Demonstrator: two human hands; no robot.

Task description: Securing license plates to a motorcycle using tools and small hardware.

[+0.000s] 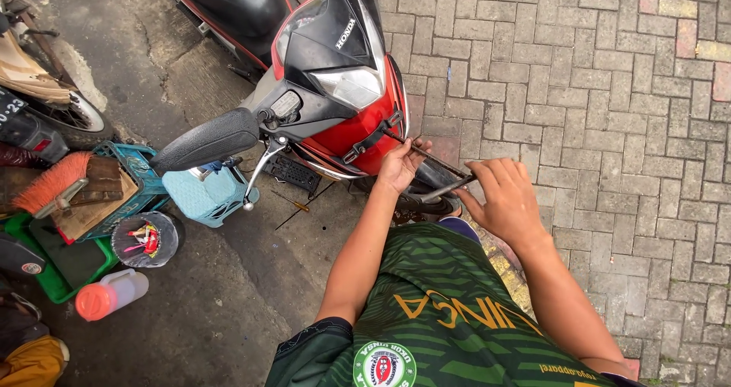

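Metal rod (434, 159) gripped by both hands.

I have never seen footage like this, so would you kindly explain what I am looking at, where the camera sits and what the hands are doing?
This is a single picture from a camera worn on a person's head, looking down past their green striped shirt at their own bare hands. There is no machine doing the work, only the person.

In front of them stands a red and black motorbike on a paved ground of grey bricks. The left hand rests against the red front of the bike, by a thin dark rod. The right hand grips a slim metal tool just above the front wheel.

To the left on the ground lie a teal crate, an orange brush, a green tray, a small round tub and a clear jug with an orange cap.
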